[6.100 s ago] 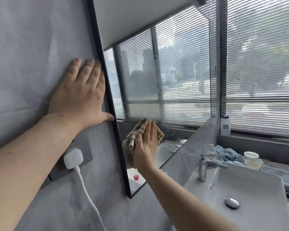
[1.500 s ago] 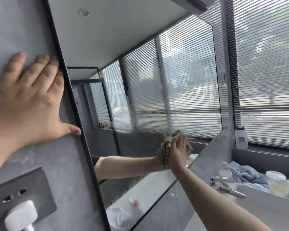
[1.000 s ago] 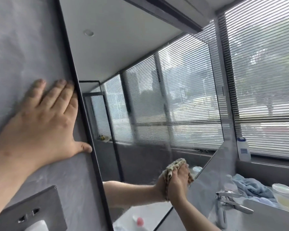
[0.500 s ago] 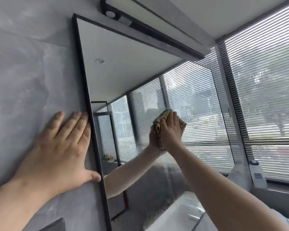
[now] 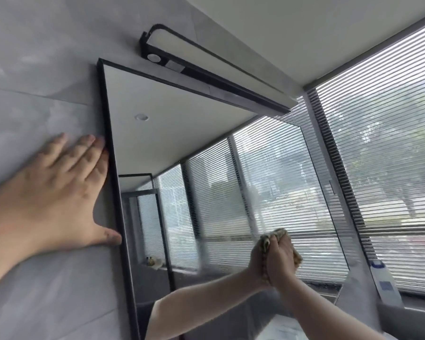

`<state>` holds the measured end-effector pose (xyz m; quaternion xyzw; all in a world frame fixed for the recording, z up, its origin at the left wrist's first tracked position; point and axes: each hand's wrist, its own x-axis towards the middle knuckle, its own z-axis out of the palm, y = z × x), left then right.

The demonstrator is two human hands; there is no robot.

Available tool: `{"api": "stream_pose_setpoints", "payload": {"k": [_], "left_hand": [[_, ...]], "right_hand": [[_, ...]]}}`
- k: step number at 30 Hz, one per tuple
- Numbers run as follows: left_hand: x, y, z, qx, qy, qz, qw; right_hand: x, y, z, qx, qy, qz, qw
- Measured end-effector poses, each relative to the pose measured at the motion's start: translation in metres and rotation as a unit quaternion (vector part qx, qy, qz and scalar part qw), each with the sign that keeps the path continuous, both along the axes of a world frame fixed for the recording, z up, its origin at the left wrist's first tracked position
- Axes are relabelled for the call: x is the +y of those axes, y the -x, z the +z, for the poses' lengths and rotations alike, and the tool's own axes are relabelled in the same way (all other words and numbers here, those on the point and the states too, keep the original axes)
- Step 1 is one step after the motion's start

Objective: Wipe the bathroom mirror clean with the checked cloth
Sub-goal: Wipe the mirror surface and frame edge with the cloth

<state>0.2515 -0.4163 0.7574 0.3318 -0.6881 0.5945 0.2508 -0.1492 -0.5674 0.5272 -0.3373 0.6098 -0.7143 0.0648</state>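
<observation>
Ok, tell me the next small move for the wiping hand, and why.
Probably sweep the right hand and checked cloth leftward across the mirror. A hazy, streaky band runs down the glass just left of the cloth, so that patch looks unwiped, while the left hand braces flat on the wall.

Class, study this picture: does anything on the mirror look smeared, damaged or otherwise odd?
Yes: a hazy vertical streak runs down the mirror above the cloth under the right hand. No cracks or damage show.
</observation>
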Motion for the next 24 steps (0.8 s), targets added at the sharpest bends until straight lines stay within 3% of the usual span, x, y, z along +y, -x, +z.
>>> {"api": "stream_pose_setpoints", "payload": {"k": [12,16,21,24], "left_hand": [[-0.011,-0.001,0.001,0.005,0.012,-0.007,1.000],[-0.005,0.000,0.002,0.005,-0.001,-0.001,1.000],[0.006,-0.002,0.055,0.002,0.002,-0.008,1.000],[0.005,0.002,0.066,-0.006,0.026,-0.006,1.000]], "right_hand": [[-0.016,-0.007,0.229,0.120,0.093,-0.049,0.987],[-0.015,0.000,0.209,0.151,0.083,-0.012,0.985],[-0.015,0.025,0.122,0.062,0.030,0.004,0.998],[-0.019,0.028,0.105,0.025,0.022,0.007,0.999]]}}
